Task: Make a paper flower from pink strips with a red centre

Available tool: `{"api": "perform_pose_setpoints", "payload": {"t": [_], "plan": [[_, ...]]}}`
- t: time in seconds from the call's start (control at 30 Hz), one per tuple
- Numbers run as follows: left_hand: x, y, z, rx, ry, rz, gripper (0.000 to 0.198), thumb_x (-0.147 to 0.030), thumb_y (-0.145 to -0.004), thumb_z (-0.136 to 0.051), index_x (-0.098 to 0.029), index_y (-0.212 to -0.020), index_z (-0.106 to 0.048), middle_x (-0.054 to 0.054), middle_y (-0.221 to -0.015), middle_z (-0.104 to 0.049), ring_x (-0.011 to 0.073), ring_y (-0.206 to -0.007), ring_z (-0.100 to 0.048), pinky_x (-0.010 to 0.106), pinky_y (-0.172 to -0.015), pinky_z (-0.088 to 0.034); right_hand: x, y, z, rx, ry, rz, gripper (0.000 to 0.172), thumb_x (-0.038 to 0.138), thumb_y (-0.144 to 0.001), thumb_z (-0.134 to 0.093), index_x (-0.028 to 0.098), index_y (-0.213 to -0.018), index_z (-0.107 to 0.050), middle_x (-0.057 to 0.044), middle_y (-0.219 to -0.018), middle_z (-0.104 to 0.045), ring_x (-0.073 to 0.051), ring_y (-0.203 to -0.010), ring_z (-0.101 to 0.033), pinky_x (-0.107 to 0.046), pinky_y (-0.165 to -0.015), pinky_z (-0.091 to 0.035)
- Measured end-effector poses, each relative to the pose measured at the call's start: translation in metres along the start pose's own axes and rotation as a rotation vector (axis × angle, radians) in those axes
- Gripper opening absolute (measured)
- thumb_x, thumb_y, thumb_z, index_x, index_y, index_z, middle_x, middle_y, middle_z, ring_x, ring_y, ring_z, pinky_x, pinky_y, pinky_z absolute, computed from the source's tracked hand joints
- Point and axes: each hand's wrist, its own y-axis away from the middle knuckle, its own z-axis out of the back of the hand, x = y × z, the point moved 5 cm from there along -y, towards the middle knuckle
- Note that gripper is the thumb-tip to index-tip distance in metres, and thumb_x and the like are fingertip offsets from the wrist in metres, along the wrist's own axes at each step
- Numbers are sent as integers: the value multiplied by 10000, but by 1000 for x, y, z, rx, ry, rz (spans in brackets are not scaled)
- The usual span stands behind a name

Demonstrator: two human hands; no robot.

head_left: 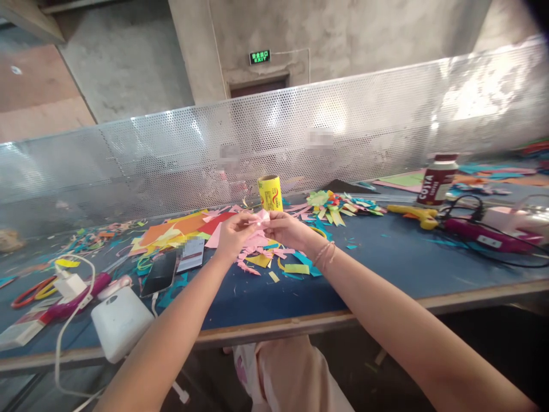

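Observation:
Above the middle of the blue table, my left hand (235, 230) and my right hand (286, 229) meet with fingers pinched on one small piece of pink paper (262, 217). The paper looks folded or curled, though its exact shape is too small to make out. Below my hands lie pink paper strips (253, 269), a yellow-green paper slip (297, 268) and blue scraps. Just behind stands a yellow cardboard tube (270, 193). Orange paper sheets (171, 230) are spread to the left of my left hand.
Left are two phones (191, 255), a white charger box (120, 323) with cables, and scissors (34, 292) with orange handles. To the right lie a yellow glue gun (416, 215), a magenta tool (484, 234) with black cable, and a Costa bottle (437, 180). A perforated metal screen (171, 166) borders the table's back.

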Motion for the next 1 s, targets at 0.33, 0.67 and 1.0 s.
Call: {"api": "perform_pose_setpoints", "payload": {"t": [0.33,0.67,1.0], "plan": [[10,-1,1,-18,58,17,82,-198,-637,-704,-200,-719,-691,17,-758,-666,143,-774,-596,296,-770,-452,1,1,-1,8,-1,12,149,135,-621,-715,168,-719,-609,35,-646,-556,-59,-568,-487,-207,-584,-417],[9,-3,2,11,18,15,73,-209,-632,-704,-198,-697,-673,1,-723,-640,129,-737,-571,276,-746,-440,2,3,-4,20,8,21,135,114,-625,-707,162,-720,-625,32,-653,-568,-58,-576,-495,-201,-579,-406],[19,-4,1,15,136,46,95,-220,-631,-706,-178,-697,-653,-3,-731,-621,110,-708,-564,258,-717,-444,4,4,-5,25,34,43,146,121,-626,-711,172,-747,-647,22,-692,-604,-64,-601,-524,-207,-604,-424]]}}
